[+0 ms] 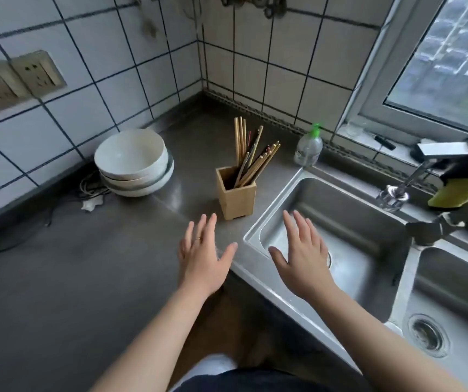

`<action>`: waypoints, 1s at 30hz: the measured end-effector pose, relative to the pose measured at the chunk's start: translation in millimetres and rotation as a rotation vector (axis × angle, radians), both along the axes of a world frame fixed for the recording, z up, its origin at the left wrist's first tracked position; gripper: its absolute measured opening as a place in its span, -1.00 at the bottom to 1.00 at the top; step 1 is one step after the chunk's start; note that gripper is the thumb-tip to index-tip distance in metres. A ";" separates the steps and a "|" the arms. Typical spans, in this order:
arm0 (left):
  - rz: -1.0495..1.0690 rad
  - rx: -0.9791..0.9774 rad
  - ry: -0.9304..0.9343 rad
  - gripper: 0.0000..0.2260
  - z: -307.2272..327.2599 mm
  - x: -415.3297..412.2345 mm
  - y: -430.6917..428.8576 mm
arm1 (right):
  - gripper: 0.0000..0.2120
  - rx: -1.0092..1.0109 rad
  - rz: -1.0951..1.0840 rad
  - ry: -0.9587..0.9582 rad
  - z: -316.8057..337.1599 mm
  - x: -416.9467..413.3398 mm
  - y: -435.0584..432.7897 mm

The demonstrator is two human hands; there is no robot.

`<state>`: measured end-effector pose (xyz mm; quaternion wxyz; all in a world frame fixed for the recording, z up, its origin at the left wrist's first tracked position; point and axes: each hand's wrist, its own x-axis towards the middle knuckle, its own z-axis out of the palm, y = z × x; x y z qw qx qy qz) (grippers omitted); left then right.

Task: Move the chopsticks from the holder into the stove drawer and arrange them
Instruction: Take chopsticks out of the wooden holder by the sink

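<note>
A square wooden holder (237, 198) stands on the grey steel counter beside the sink's left rim. Several chopsticks (251, 157) lean out of it, most tilted to the right, a few upright. My left hand (203, 254) hovers flat over the counter just in front and left of the holder, fingers spread, holding nothing. Over the left sink basin my right hand (302, 250) is also open and empty, in front and right of the holder. No stove drawer is in view.
Stacked white bowls (135, 162) sit left of the holder near the tiled wall, with cables beside them. A soap bottle (309, 147) stands behind the double sink (337, 222). A faucet (413, 176) and yellow cloth (464, 190) are at right. Wall sockets (15, 79) are at left.
</note>
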<state>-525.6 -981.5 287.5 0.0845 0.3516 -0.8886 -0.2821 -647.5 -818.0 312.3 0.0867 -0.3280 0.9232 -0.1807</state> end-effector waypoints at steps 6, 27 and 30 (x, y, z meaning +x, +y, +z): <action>0.069 0.246 0.208 -0.34 10.8 -74.9 -73.9 | -0.19 -0.178 -0.066 -0.084 9.7 -45.0 -69.8; -0.449 1.022 0.277 -0.70 27.2 -249.8 -179.9 | -0.73 -0.753 -0.590 -0.400 2.1 -103.9 -194.5; -0.469 0.991 0.283 -0.80 22.6 -249.3 -179.2 | -0.75 -0.792 -0.635 -0.405 0.0 -105.2 -199.2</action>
